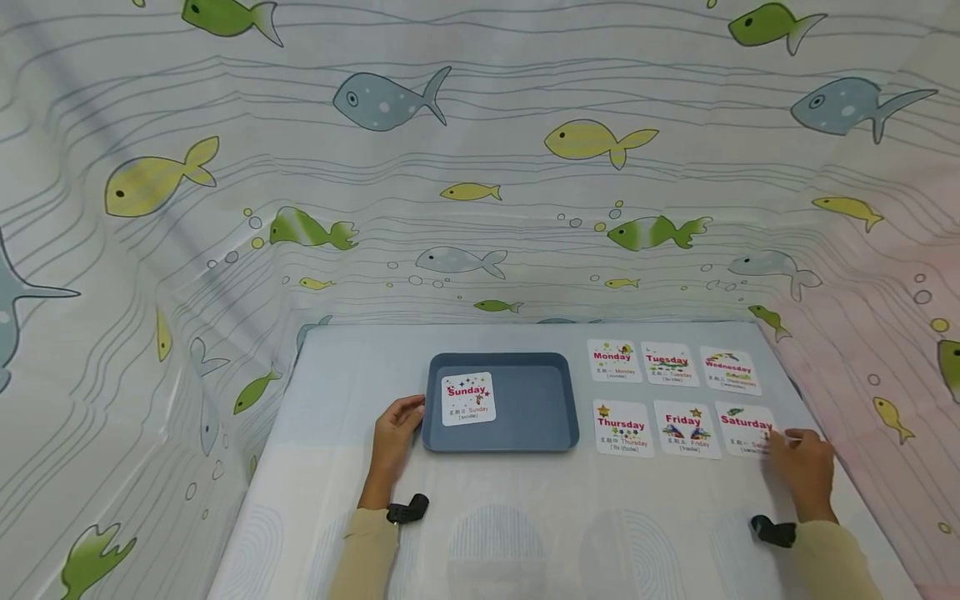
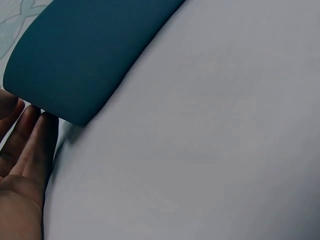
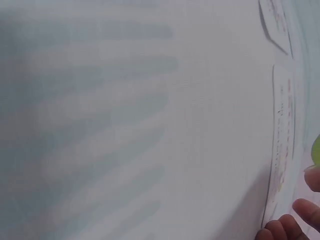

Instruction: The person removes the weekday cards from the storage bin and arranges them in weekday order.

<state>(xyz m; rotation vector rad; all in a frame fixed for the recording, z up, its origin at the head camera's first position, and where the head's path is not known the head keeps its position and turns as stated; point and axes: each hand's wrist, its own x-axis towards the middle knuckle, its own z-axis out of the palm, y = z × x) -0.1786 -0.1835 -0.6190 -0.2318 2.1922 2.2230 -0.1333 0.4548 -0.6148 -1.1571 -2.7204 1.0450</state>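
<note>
My left hand [image 1: 395,429] is at the left end of a blue-grey tray [image 1: 525,446], its fingertips right at the tray's side. The left wrist view shows those fingers [image 2: 32,142] fairly straight against the tray [image 2: 90,55]. Inside the tray, on its left half, lies a white card [image 1: 468,400] printed "Sunday". Over on the right, my right hand [image 1: 806,467] is at the right edge of the "Saturday" card [image 1: 742,425], fingertips overlapping it. In the right wrist view, thumb and forefinger are apart beside the card [image 3: 281,125], and the other fingers are bent.
Right of the tray, the "Monday" [image 1: 614,367], "Tuesday" [image 1: 670,371] and "Wednesday" [image 1: 729,379] cards form a back row. "Thursday" [image 1: 622,437] and "Friday" [image 1: 684,439] lie in front, left of "Saturday". Fish-patterned cloth [image 1: 465,225] rises behind the pale table [image 1: 510,508].
</note>
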